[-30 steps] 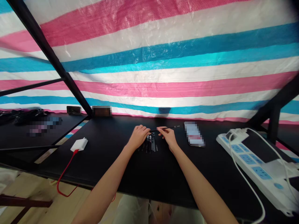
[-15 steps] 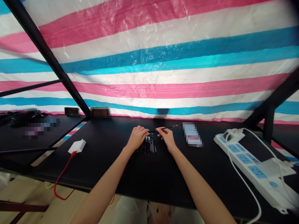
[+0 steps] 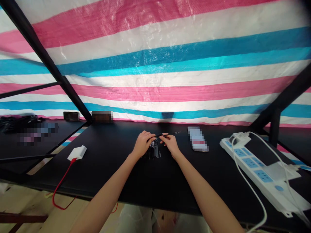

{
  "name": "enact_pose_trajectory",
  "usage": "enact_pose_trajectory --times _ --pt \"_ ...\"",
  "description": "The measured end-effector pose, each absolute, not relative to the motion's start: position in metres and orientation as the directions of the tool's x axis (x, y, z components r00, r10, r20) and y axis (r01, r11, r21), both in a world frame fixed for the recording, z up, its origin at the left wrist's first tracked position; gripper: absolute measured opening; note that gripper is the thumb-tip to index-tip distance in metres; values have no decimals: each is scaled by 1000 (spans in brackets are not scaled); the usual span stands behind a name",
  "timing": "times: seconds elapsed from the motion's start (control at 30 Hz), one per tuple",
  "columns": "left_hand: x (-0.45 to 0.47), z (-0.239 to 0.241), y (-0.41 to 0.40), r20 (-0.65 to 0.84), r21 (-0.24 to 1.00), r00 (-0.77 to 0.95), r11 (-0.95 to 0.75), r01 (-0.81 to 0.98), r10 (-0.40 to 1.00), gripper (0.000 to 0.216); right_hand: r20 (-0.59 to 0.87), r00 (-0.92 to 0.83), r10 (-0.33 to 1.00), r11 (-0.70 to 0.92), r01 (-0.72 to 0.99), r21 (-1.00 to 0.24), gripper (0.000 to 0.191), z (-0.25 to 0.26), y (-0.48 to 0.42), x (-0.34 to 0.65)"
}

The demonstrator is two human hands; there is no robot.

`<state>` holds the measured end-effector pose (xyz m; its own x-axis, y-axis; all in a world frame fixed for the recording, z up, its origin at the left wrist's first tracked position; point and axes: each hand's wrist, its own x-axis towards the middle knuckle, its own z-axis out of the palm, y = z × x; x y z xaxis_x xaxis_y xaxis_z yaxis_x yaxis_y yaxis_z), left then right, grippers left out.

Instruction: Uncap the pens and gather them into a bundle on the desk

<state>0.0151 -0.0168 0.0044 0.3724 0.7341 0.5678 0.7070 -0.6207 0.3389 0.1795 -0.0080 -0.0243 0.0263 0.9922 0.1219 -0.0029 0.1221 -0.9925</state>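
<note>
A slim black pen-like stick point(image 3: 159, 135) with a pale band near its right end lies level between my two hands, just above the table. My left hand point(image 3: 144, 142) pinches its left end between thumb and fingers. Close beside it, my right hand point(image 3: 170, 144) grips the stick further right, and its thin tip pokes out past the fingers. Below the hands is a small bunch of dark and clear thin sticks point(image 3: 155, 150) on the black table point(image 3: 165, 181), partly covered by my left hand. Their exact kind is too small to make out.
To the right lie a phone point(image 3: 198, 139) and a white power strip point(image 3: 255, 166) with plugs and white cables. At left sits a white charger point(image 3: 77, 152) with a red cable point(image 3: 60, 181). Black frame bars point(image 3: 55, 69) stand before a striped tarp point(image 3: 155, 94).
My right hand has slid slightly left, nearer my left hand, and the stick's tip has come left with it. The whole view has shifted a little.
</note>
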Motion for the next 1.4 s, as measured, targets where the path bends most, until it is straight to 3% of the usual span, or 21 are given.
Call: enact_pose_trajectory --times 0.33,0.7,0.8,0.93,1.03,1.17,1.3,1.4 --pt "15 5 -16 531 317 388 -602 733 753 26 216 130 968 233 -134 -963 32 -11 -13 183" --pt "10 9 -18 498 236 451 -616 751 741 27 179 16 984 180 -40 -983 34 -11 -14 182" --pt "13 8 -20 513 276 438 -625 730 738 26 158 -123 980 156 -28 -987 38 -6 -15 183" --pt "14 8 -20 543 441 309 -578 686 781 24 181 -199 963 173 -56 -983 48 -1 -17 183" --pt "10 9 -17 563 597 121 -503 625 818 26 212 -135 968 233 166 -958 43 0 -19 185" --pt "1 14 -12 556 743 -117 -430 513 823 32 256 -84 963 247 659 -710 21 1 -26 187" --pt "-11 17 -9 572 756 -222 -402 517 790 31 130 -155 979 199 851 -486 21 2 -34 180" --pt "-21 18 -6 605 720 -262 -376 583 752 28 146 -197 970 236 911 -339 15 2 -39 173"
